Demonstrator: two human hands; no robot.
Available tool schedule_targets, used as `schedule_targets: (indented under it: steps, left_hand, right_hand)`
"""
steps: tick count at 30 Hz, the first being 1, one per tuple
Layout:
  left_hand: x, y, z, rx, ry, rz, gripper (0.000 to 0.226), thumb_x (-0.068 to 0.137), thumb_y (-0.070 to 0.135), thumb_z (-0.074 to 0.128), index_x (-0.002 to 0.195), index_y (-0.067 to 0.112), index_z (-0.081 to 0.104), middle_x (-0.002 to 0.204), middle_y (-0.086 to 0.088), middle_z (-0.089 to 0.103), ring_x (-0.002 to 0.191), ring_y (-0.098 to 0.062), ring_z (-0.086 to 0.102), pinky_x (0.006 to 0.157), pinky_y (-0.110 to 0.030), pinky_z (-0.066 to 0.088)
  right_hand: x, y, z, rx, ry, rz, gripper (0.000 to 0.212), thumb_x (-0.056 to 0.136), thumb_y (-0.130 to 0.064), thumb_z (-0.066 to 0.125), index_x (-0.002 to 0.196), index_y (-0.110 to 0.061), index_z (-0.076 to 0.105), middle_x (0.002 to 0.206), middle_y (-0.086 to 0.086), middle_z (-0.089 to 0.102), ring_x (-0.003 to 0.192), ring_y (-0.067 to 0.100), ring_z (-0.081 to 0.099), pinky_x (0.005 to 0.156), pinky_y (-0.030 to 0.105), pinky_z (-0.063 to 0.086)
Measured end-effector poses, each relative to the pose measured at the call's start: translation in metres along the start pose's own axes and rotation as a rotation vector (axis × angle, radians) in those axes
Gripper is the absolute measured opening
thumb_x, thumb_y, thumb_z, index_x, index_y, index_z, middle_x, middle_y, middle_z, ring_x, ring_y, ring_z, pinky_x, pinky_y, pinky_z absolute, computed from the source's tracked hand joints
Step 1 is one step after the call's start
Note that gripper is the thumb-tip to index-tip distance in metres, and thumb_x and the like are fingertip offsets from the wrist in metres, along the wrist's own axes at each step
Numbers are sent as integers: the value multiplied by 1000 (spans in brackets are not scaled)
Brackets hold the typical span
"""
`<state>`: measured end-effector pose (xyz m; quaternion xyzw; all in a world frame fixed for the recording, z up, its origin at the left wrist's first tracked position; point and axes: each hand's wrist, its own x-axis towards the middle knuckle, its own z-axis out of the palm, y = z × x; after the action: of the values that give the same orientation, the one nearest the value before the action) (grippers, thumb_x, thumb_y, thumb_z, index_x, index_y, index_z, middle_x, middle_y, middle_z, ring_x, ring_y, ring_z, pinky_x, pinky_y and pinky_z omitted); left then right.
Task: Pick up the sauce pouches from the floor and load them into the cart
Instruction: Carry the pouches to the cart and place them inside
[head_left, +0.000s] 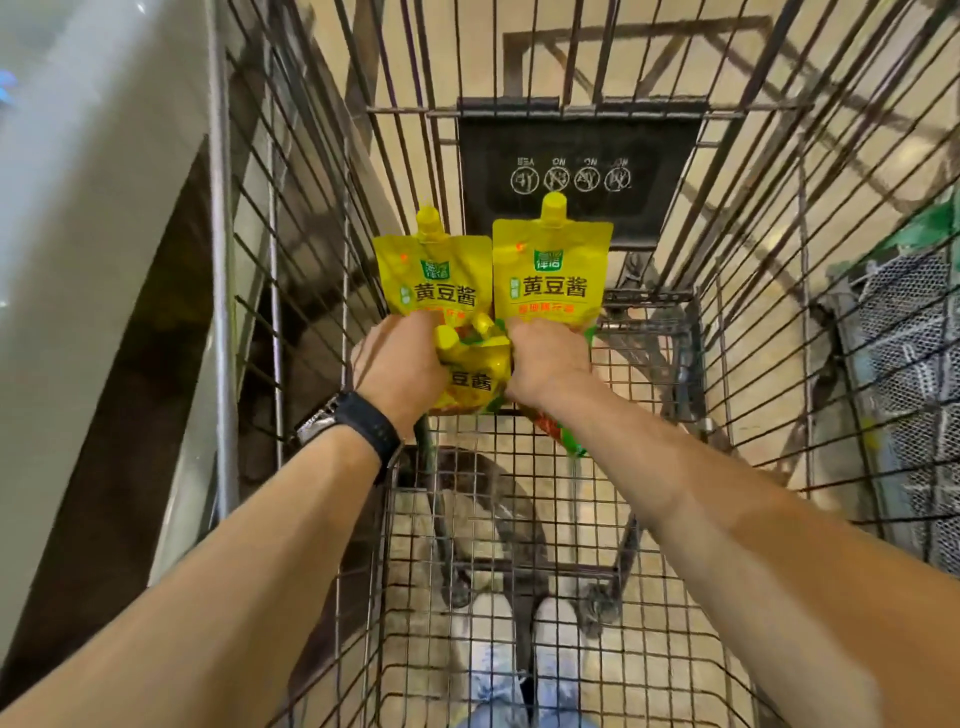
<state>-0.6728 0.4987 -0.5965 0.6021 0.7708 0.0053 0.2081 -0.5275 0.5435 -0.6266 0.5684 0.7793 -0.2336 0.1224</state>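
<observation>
Head view: a wire cart (291, 249) fills the frame, w/ beige tiled floor (415, 31) showing through its bars and mesh bottom. A grey metal panel (104, 208) runs just beside the cart's left wall, and a stack of pale mesh crates (904, 338) w/ green bits on top sits just outside the right wall. At the far end a black flap (576, 171) w/ four round white icons hangs on the bars. Both arms reach in from the near edge. The left hand (397, 364), w/ a black watch (363, 421) on its wrist, has fingers curled round the bottom of the left pouch (434, 275). The right hand (550, 364) is clamped the same way on the right pouch (553, 270). Both are yellow, spout up, side by side and almost touching, approx. mid-basket and nearer the left wall. A third pouch (470, 371) is wedged btw. the hands; which hand holds it, cannot tell. A red-green pouch end (563, 436) pokes out under the right wrist. Bare mesh lies open to the right of the hands and toward the near edge. Pale shoes (480, 623) show below the bottom mesh.
</observation>
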Motion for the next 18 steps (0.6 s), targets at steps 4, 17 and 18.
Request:
schedule_targets:
  steps: [4, 17, 18]
  left_hand:
    - [10, -6, -3, -8, -28, -5, 36, 81, 38, 74, 115, 29, 68, 104, -4, 73, 97, -33, 69, 78, -38, 57]
    - [9, -3, 7, -51, 51, -14, 24, 84, 35, 71, 105, 23, 72, 98, -8, 75, 89, -35, 69, 77, -41, 58]
    - [9, -3, 6, -46, 47, -16, 23, 84, 34, 71, 104, 22, 72, 98, -8, 75, 90, -36, 69, 77, -41, 58]
  right_hand:
    - [2, 14, -10, -78, 53, -25, 27, 84, -5, 61, 109, -17, 64, 112, 10, 67, 108, 34, 63, 82, 39, 50]
    - [-40, 106, -50, 132, -274, 110, 29, 74, -34, 83, 96, -17, 76, 101, 5, 70, 98, 25, 61, 77, 29, 45]
    - [-37, 102, -51, 63, -277, 71, 22, 74, -28, 83, 89, -15, 75, 93, 5, 70, 93, 26, 62, 75, 30, 46]
